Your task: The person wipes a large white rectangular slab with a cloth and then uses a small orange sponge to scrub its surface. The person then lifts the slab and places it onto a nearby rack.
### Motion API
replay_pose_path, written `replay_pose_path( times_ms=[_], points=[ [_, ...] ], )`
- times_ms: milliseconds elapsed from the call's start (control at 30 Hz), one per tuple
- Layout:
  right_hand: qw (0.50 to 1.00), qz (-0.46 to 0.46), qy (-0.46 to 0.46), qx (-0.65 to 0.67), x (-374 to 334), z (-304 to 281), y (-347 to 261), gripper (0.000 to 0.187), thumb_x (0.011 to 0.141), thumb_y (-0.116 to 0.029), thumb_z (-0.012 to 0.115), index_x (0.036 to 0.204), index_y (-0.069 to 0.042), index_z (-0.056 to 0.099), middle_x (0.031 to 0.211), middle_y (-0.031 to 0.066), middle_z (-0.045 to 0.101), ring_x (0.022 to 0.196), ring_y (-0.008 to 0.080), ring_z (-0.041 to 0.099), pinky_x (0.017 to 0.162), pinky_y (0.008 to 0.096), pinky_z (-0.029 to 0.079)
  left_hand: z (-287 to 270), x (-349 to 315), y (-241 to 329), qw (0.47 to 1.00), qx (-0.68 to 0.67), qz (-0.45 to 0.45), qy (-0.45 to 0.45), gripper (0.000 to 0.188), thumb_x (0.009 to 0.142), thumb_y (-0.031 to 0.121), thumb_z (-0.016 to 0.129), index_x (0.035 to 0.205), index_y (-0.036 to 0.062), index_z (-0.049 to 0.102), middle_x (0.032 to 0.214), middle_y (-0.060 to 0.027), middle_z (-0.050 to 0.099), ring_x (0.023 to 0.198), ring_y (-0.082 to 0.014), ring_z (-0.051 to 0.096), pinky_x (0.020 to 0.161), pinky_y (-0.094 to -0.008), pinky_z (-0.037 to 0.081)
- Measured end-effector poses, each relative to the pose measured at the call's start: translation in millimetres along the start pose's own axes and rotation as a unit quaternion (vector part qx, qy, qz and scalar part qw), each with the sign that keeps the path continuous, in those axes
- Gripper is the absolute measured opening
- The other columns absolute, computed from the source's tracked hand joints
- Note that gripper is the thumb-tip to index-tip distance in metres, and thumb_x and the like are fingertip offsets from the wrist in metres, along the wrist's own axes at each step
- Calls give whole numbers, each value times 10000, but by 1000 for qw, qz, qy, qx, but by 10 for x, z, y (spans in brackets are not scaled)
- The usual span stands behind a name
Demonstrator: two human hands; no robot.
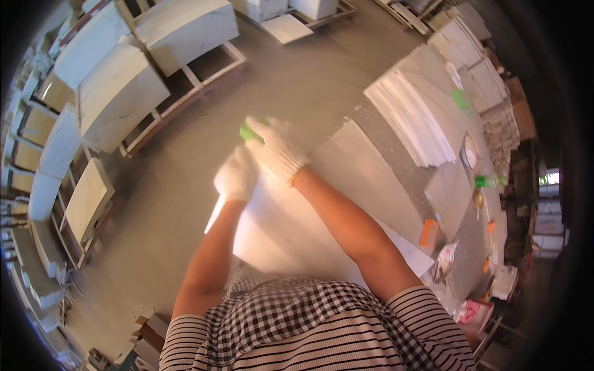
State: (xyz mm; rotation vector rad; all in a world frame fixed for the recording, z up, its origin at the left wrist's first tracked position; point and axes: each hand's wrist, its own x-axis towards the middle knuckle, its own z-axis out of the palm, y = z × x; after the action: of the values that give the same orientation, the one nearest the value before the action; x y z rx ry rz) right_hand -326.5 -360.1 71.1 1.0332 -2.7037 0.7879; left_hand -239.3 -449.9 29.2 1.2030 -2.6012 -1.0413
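Both my hands wear white knitted gloves and reach forward, a little blurred by motion. My right hand [278, 147] is closed on a small green block [250, 132], partly hidden by the fingers, at the far end of a white slab [291, 232]. Just left of it, my left hand [236, 175] is closed at the slab's left edge; its fingertips are smeared. The slab lies in front of my body, with light glaring off its left side. Beyond its right side is another pale slab [352, 157].
A stack of white tiles [411, 117] stands to the right, near a bowl [469, 152], a green bottle [489, 181] and an orange piece [428, 233]. Large marble-patterned slabs [120, 93] rest on racks at the left. Grey floor [291, 80] runs between them.
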Motion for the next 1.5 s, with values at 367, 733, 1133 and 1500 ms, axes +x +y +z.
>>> replay_pose_path(
  times_ms=[367,733,1133,1500],
  points=[
    [913,403,-58,-30,-1951,-1694,632,427,907,-192,591,1327,-114,599,1180,77,699,1033,232,670,872,345,505,-41,-15,69,999,17,-47,-21,698,989,560,211,1055,89,720,1040,-212,698,1029,-401,644,897,-445,481],
    [983,127,104,-79,-1292,-693,288,353,904,-269,599,1251,-205,574,1025,141,645,842,351,638,666,504,490,105,93,-127,999,14,26,17,794,993,619,188,1060,38,726,965,-228,710,970,-421,670,874,-454,506],
    [887,289,128,-336,-2546,-1705,867,312,924,-243,587,1218,-146,629,1153,98,641,1009,280,618,811,425,496,84,78,-92,999,32,1,22,775,982,649,224,1120,65,715,1043,-192,715,1008,-392,665,876,-450,498],
    [882,383,72,-265,-2870,-2057,1084,343,954,-302,546,1245,-131,606,898,129,660,733,316,650,644,478,496,129,161,-196,1000,17,11,12,820,959,685,205,1173,60,691,1095,-199,702,1037,-415,650,892,-476,492]
  ],
)
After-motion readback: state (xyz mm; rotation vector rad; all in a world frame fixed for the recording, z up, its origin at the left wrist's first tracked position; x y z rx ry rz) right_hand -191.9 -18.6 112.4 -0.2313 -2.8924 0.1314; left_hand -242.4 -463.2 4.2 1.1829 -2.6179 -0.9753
